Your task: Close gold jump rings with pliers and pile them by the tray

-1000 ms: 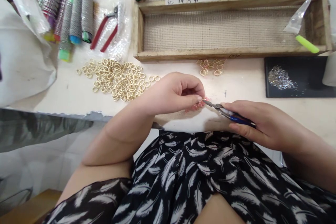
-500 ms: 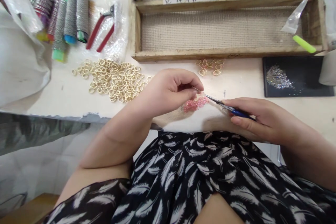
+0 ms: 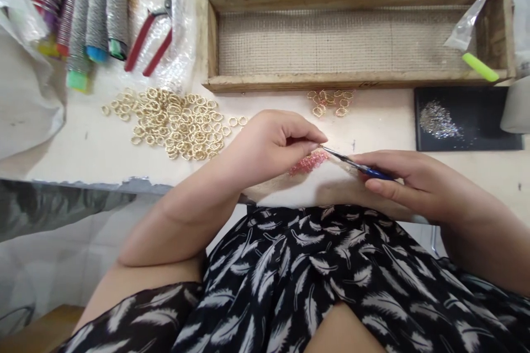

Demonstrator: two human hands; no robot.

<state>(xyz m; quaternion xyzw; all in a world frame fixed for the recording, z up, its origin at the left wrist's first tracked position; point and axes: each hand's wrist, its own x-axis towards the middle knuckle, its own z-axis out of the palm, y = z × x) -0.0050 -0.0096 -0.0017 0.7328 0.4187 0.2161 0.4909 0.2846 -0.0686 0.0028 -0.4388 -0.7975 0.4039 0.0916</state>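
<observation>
My left hand [image 3: 281, 140] is pinched closed above the table, its thumb and forefinger round something small that they mostly hide. My right hand [image 3: 408, 179] grips the blue handle of a pair of thin metal pliers [image 3: 360, 165]. The tips of the pliers meet the fingertips of my left hand. Just below those fingertips lies a heap of small pink beads [image 3: 308, 163]. Many gold rings [image 3: 178, 121] are spread left of my left hand. A smaller group of rings [image 3: 330, 102], with some pink among them, sits beyond my hands.
A wooden mesh-bottomed tray [image 3: 356, 81] spans the back, holding wrapped rolls. Right of it, a black pad [image 3: 476, 121] bears small shiny stones. Red-handled cutters [image 3: 149, 38] and several wire-wrapped rolls [image 3: 97, 16] lie at the back left, near plastic wrap.
My left fingertips have moved slightly right and closed further over the small piece. The pliers stay at the fingertips. The view has shifted a little, moving the left-side items leftward and up.
</observation>
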